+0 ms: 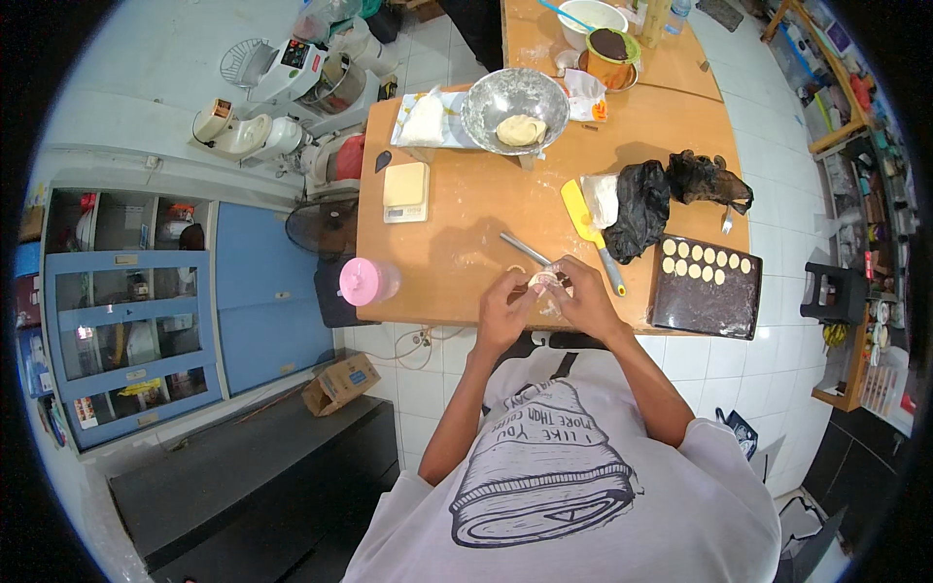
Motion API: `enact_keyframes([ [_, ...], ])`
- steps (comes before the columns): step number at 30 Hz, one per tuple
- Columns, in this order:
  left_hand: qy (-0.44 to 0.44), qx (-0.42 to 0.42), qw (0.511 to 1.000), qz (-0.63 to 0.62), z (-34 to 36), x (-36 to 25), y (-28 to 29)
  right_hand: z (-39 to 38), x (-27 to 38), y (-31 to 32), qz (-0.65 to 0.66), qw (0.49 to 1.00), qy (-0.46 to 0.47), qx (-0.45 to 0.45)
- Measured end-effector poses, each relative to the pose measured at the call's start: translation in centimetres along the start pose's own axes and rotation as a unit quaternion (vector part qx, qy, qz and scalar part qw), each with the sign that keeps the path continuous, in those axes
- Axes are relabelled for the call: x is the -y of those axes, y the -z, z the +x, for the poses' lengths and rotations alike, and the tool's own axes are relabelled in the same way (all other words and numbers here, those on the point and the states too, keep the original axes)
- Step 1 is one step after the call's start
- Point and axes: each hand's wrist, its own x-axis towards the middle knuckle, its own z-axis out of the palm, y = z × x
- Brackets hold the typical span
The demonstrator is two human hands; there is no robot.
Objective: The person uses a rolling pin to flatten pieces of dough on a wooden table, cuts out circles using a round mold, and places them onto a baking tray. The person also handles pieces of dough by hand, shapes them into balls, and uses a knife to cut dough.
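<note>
Dough piece [543, 278], small and pale, held up over the near table edge between both hands; its outline is mostly covered by fingers. Left hand [504, 307] and right hand [587, 299] both pinch it, fingertips curled in; exact thumb placement too small to read. Metal rod [523, 247] lies just beyond, its near end hidden behind the right hand.

Containers: metal bowl [486, 102], floured inside, 1 dough lump [522, 130] in it. Dark tray [705, 306], right, bears 2 rows of pale dough discs [708, 257] at its far side. Orange tub [604, 72] with green rim, dark brown mass in it. White bowl [575, 35] behind, cut off by the upper edge, blue-handled tool in it. Pink-lidded jar [362, 282], left; contents unclear. Black plastic bag [639, 212], crumpled, contents hidden.
</note>
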Motion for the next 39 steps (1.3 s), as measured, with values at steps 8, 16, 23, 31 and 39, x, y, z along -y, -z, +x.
enact_keyframes([
  [8, 0.114, 0.006, 0.967, -0.228, 0.0, -0.4, -1.5, 0.0, -0.3, 0.2, -0.088, 0.995, -0.05, 0.022],
  [16, 0.031, 0.08, 0.996, -0.017, 0.9, -0.1, 1.4, 0.1, -0.7, -0.4, 0.019, 0.999, 0.016, 0.042],
  [23, 0.025, -0.002, 0.982, -0.185, 0.3, -0.9, -1.3, 1.0, -2.1, -0.3, -0.016, 0.998, -0.046, -0.035],
  [31, 0.064, -0.064, 0.982, -0.168, 0.8, 0.3, -0.9, 0.9, 0.8, -2.1, 0.222, 0.966, -0.067, -0.109],
  [39, 0.089, -0.052, 0.993, -0.059, 1.2, -1.4, 0.1, 0.3, -4.4, -0.3, 0.194, 0.975, -0.1, 0.031],
])
